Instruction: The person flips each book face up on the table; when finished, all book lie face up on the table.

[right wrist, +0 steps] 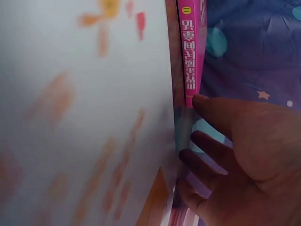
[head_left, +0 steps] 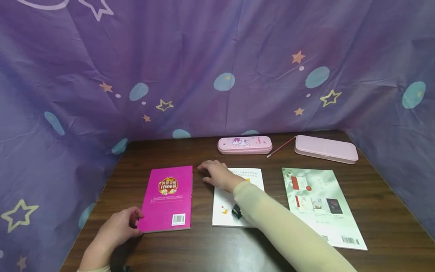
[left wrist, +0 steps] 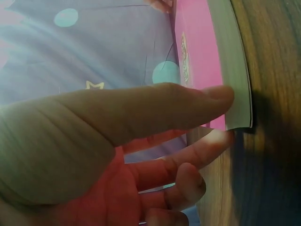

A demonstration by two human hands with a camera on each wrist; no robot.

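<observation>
A pink book [head_left: 166, 204] lies on the left of the table, its barcode at the near right corner. The left hand [head_left: 119, 228] holds its near left corner. In the left wrist view the thumb [left wrist: 207, 99] lies against the page edges, with the index fingertip close by the corner. Over the far left part of a white book [head_left: 222, 200] reaches the right hand [head_left: 217, 175], its fingers loosely bent and nothing in them. In the right wrist view the pink spine [right wrist: 190, 56] shows beyond the thumb; whether they touch, I cannot tell.
A pale green book [head_left: 319, 196] lies on the right. Along the back are a pink pencil case [head_left: 244, 145] with a rabbit picture, a red pencil [head_left: 281, 146] and a plain pink case [head_left: 326, 148]. Purple cloth [head_left: 204, 45] hangs behind the wooden table [head_left: 204, 249].
</observation>
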